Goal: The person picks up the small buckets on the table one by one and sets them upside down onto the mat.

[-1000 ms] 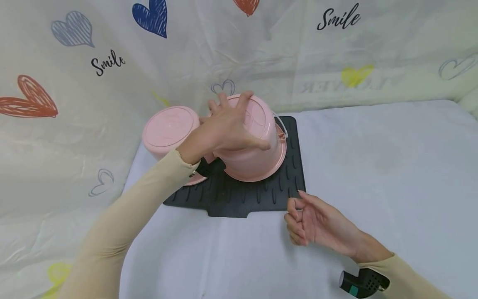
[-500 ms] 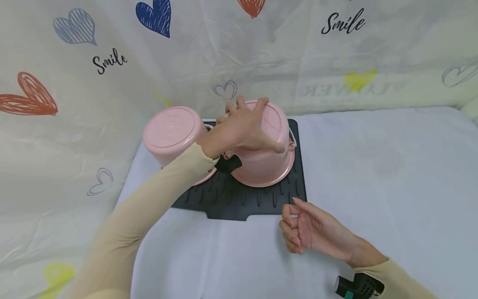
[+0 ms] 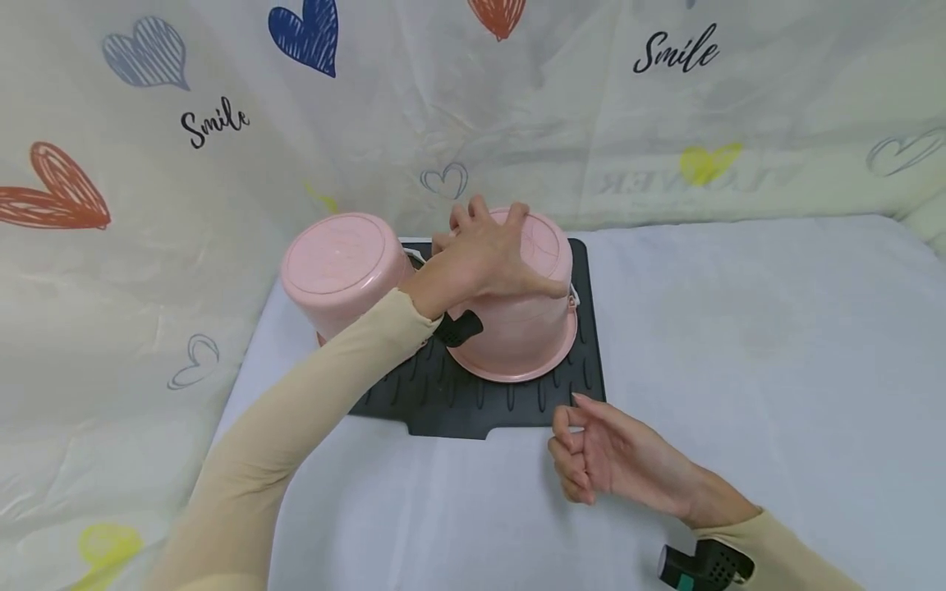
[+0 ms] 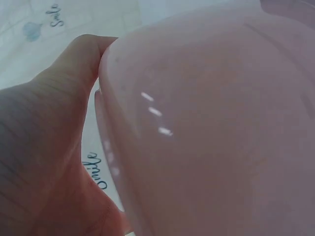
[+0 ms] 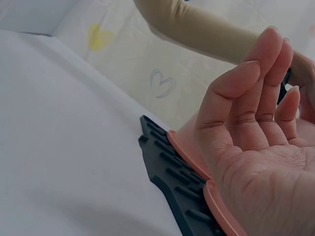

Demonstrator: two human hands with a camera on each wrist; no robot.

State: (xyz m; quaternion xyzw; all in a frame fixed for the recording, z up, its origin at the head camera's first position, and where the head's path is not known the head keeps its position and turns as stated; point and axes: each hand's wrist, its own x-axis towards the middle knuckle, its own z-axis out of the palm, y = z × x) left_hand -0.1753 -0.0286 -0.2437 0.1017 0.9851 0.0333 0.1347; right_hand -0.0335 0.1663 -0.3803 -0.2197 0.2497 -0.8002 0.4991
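My left hand (image 3: 486, 261) spreads over an upside-down pink bucket (image 3: 517, 345), gripping it by the upper side and base. Its wide rim is down on a black ridged mat (image 3: 473, 409), and part of a white handle shows at its right. In the left wrist view, the thumb side of the hand lies against the bucket's glossy wall (image 4: 197, 123). A second upside-down pink bucket (image 3: 342, 256) stands to the left, its lower part hidden by my sleeve. My right hand (image 3: 628, 460) hangs near the mat's front right corner, palm turned up, fingers loosely curled around nothing.
A white cloth (image 3: 739, 328) covers the table under the mat. Behind and to the left hangs a pale sheet (image 3: 562, 107) printed with hearts and words. My left forearm crosses in front of the second bucket.
My left hand and the right-hand bucket have shifted slightly right and then toward the mat's front edge. My right hand has moved slightly left and down in the view.
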